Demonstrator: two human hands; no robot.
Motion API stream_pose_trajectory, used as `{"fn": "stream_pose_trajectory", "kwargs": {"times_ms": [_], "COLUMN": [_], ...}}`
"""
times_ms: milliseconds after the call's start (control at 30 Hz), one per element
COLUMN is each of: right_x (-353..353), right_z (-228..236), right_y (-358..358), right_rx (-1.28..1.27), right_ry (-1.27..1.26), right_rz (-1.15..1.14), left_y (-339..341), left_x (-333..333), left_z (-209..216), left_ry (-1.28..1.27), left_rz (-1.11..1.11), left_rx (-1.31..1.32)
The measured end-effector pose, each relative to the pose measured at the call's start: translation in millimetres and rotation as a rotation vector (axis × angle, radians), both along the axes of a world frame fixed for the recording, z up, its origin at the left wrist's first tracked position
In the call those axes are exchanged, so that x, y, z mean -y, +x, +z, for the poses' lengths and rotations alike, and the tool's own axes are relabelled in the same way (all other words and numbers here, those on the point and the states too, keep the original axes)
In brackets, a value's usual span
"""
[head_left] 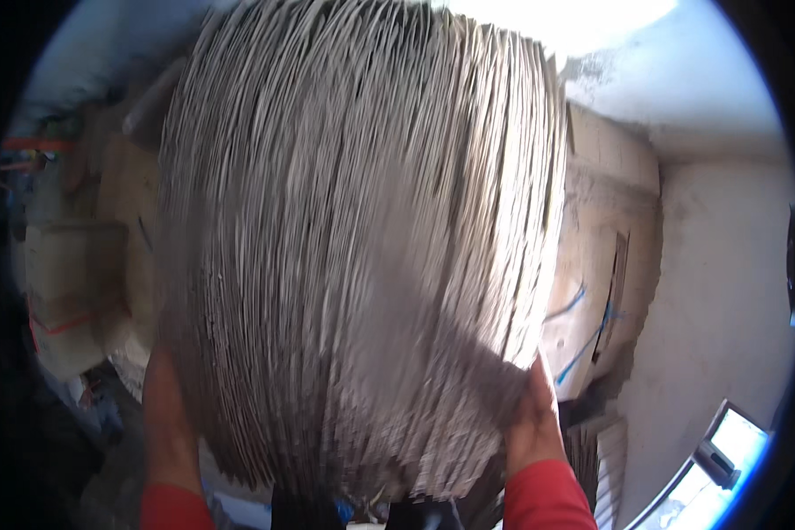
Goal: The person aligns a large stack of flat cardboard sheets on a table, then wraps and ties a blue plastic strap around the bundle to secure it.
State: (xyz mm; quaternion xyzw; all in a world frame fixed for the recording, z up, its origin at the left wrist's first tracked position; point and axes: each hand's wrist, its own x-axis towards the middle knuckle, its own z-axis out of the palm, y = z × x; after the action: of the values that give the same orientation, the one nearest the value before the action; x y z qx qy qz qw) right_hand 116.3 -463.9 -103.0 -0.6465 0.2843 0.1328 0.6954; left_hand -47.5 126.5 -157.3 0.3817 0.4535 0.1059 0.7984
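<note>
A thick bundle of grey-brown cardboard sheets (344,221) fills the middle of the head view, its many edges running roughly up and down. My left hand (165,375) presses against the bundle's lower left side, its fingers mostly hidden by the sheets. On the lower right side, my right hand (536,402) grips the bundle, with its fingers partly hidden. Both forearms, in red sleeves, come up from the lower edge. Motion blurs the lower middle of the bundle.
At left stands a cardboard box (75,274) with a red band. Large brown cardboard (614,168) with blue cords lies to the right, beside a pale wall (724,274). More stacked sheets (608,468) show at lower right, near a bright opening (738,437).
</note>
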Motion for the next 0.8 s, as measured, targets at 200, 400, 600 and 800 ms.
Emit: {"fn": "stream_pose_trajectory", "kwargs": {"times_ms": [200, 400, 600, 800], "right_x": [-28, -18, -21, -64], "right_z": [-37, -25, -27, -60], "right_y": [41, 7, -17, -14], "right_rx": [-0.011, -0.035, -0.025, -0.010], "right_ry": [0.045, 0.019, 0.029, 0.149], "right_rz": [0.014, -0.009, -0.040, -0.020], "left_y": [17, 27, 29, -6], "left_x": [-12, -18, -15, -29], "left_z": [-11, -19, -26, -19], "left_ry": [0.004, 0.017, 0.020, 0.062], "left_rz": [-0.009, -0.023, -0.055, -0.070], "left_rx": [-0.018, -0.019, -0.012, -0.095]}}
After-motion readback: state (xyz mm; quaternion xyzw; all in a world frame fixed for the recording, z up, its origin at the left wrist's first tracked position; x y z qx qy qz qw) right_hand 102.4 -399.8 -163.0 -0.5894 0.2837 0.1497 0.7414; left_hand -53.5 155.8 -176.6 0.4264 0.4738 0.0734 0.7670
